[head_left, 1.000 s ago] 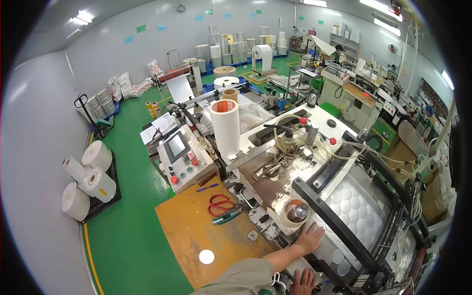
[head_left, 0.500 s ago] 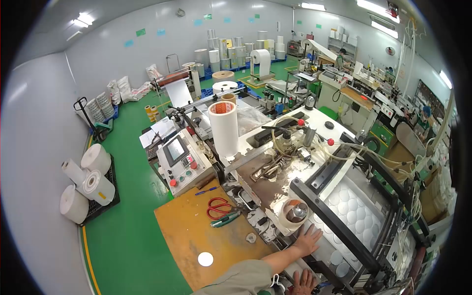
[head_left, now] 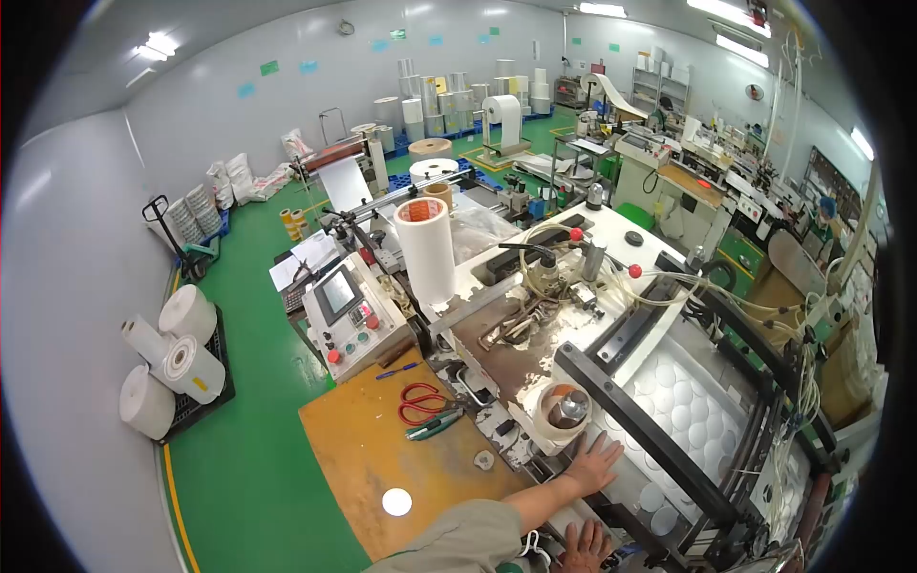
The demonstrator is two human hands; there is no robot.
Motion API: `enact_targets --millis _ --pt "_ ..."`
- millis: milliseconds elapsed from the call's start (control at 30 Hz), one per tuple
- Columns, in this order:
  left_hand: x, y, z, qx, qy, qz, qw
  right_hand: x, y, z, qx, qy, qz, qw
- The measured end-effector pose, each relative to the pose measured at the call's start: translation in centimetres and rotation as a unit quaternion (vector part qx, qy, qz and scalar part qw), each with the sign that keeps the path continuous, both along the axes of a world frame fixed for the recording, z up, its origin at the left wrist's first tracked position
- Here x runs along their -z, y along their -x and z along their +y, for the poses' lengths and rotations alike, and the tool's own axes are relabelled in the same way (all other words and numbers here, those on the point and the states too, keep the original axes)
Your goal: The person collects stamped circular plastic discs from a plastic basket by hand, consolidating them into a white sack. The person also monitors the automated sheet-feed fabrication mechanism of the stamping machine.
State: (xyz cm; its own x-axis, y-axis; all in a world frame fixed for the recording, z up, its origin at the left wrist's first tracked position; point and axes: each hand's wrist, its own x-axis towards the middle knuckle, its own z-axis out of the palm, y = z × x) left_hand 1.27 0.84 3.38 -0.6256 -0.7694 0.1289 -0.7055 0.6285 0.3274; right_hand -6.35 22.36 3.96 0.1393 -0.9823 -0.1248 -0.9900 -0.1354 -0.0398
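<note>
My left hand [head_left: 592, 466] lies with its fingers spread on the pale sheet beside the machine's black frame bar [head_left: 650, 435]. Just above it sits a roll of tape or liner [head_left: 559, 413] around a metal spindle end. Under the black frame, the sheet [head_left: 673, 401] carries rows of round cut discs. My right hand [head_left: 585, 550] rests lower down by the machine's near edge, fingers apart, its wrist cut off by the bottom of the view. Neither hand holds anything that I can see.
A brown work board [head_left: 382, 458] to the left bears red-handled scissors [head_left: 417, 405], a green cutter [head_left: 435, 425], a blue pen [head_left: 396, 371] and a white disc [head_left: 396, 501]. Behind it stand a control panel [head_left: 344, 315] and a tall white roll [head_left: 426, 253]. Co-workers are at the far right.
The whole view has shifted slightly, moving the scene a little left. Both hands stay in about the same places on the machine.
</note>
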Motion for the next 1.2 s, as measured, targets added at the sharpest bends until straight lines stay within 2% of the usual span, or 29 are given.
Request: enact_targets --millis 67,133,167,200,233,267,300,333,367,433,500,633,667,700,867,900,933,967,1000,1033,1067,1133,1167,1200 --pt "0.4 0.0 0.0 -0.005 0.020 -0.012 1.000 -1.4 -0.3 -0.5 0.017 -0.032 -0.014 0.999" --pt "2.1 0.2 -0.2 -0.004 0.085 0.010 0.996 -1.9 0.0 -0.2 -0.013 0.081 -0.095 0.992" --pt "3.1 0.4 -0.2 -0.004 0.087 0.049 0.995 -1.0 0.2 -0.1 -0.019 0.083 -0.100 0.991" --pt "2.5 -0.1 -0.6 0.005 0.089 0.016 0.996 -0.7 0.3 -0.3 -0.026 0.068 -0.117 0.990" --pt "2.8 -0.2 -0.9 -0.008 0.116 0.080 0.990 -1.9 0.1 -0.6 -0.022 0.046 -0.122 0.991" --pt "1.6 -0.3 -0.7 -0.010 0.067 0.058 0.996 -2.1 -0.1 -0.6 -0.014 0.068 -0.137 0.988" --pt "0.3 -0.6 -0.4 0.000 0.043 -0.019 0.999 -2.1 -0.4 -0.4 0.003 0.030 -0.134 0.991" --pt "1.9 -0.8 -1.2 -0.014 0.064 0.014 0.998 -2.3 -0.5 -0.8 0.006 0.036 -0.141 0.989" --pt "1.3 -0.2 -0.6 -0.019 0.099 -0.022 0.995 -2.3 -0.4 -0.4 0.013 0.047 -0.150 0.988" --pt "0.3 0.0 -0.4 -0.017 0.093 -0.056 0.994 -1.7 -0.2 -0.1 0.003 0.054 -0.113 0.992" --pt "-0.1 0.2 -0.2 0.004 0.114 -0.092 0.989 -1.4 -0.4 0.2 0.028 0.106 -0.226 0.968" --pt "0.0 0.4 -0.1 0.007 0.158 -0.077 0.984 -0.5 -0.7 0.6 0.034 0.124 -0.142 0.982" --pt "0.7 0.4 -0.4 0.009 0.160 -0.068 0.985 0.4 -1.0 0.2 0.043 0.175 -0.181 0.967" --pt "1.4 0.6 -0.7 0.023 0.163 -0.060 0.984 1.3 -0.9 0.3 0.057 0.180 -0.173 0.967" --pt "1.7 0.2 -0.6 0.019 0.173 -0.081 0.982 1.0 -0.7 0.6 0.043 0.162 -0.179 0.969" --pt "-0.3 0.3 -0.5 0.026 0.102 -0.055 0.993 1.2 -1.2 0.3 0.046 0.149 -0.189 0.970" --pt "1.0 0.3 -0.8 0.011 0.167 -0.012 0.986 0.1 -1.3 0.0 0.047 0.113 -0.171 0.978" --pt "0.4 0.3 -1.0 0.003 0.167 -0.028 0.985 -1.4 -1.1 -0.3 0.035 0.076 -0.154 0.984" --pt "-3.3 -0.1 -0.8 0.111 0.100 -0.198 0.969 -1.4 -1.4 -0.6 0.046 0.099 -0.139 0.984" --pt "-1.5 -0.9 0.3 0.113 0.178 -0.077 0.974 -1.8 -1.6 -1.0 0.060 0.074 -0.114 0.989" --pt "-3.3 -1.7 2.6 0.056 0.062 0.144 0.986 -1.5 -2.0 -0.6 0.058 0.113 -0.111 0.986" --pt "-4.6 -5.3 7.1 0.169 0.066 0.190 0.965 0.0 -2.6 -0.6 0.071 0.169 -0.082 0.980" --pt "-3.8 -8.1 9.9 0.237 0.091 0.202 0.946 0.0 -3.6 -0.3 0.094 0.138 -0.062 0.984" --pt "-3.1 -10.9 10.8 0.225 0.108 0.195 0.948 1.3 -6.0 0.1 0.078 0.152 -0.068 0.983"
